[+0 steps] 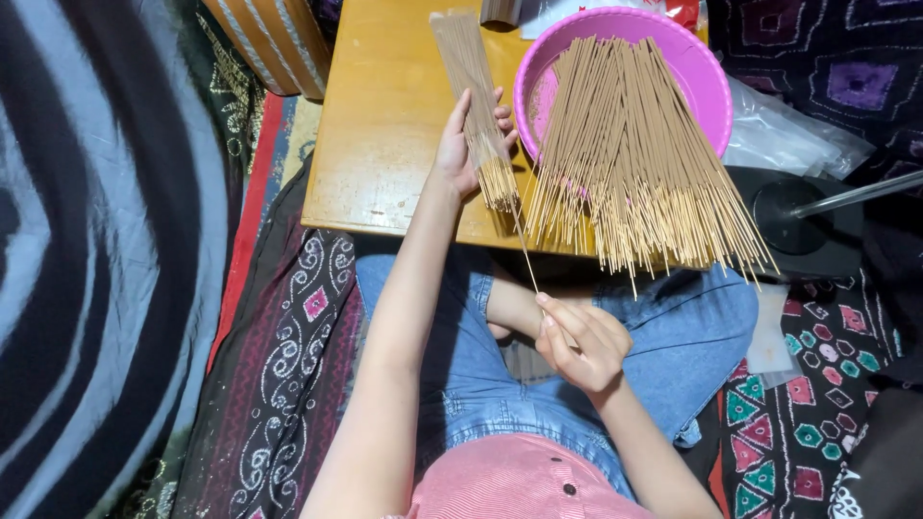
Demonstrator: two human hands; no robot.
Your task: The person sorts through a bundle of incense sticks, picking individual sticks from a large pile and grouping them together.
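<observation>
My left hand (465, 144) grips a neat bundle of incense sticks (471, 77) lying on a low wooden table (385, 125), the bare bamboo ends pointing toward me. My right hand (582, 338), over my lap, pinches the near end of a single thin stick (524, 245) that runs up to the bundle. To the right, a large loose heap of incense sticks (625, 144) fans out of a pink plastic basin (707, 82) and over the table's front edge.
I sit cross-legged in blue jeans on patterned rugs (288, 356). A black stand base with a metal pole (803, 216) sits right of the table, beside a clear plastic bag (788, 135). A striped cushion (274, 38) lies at the far left.
</observation>
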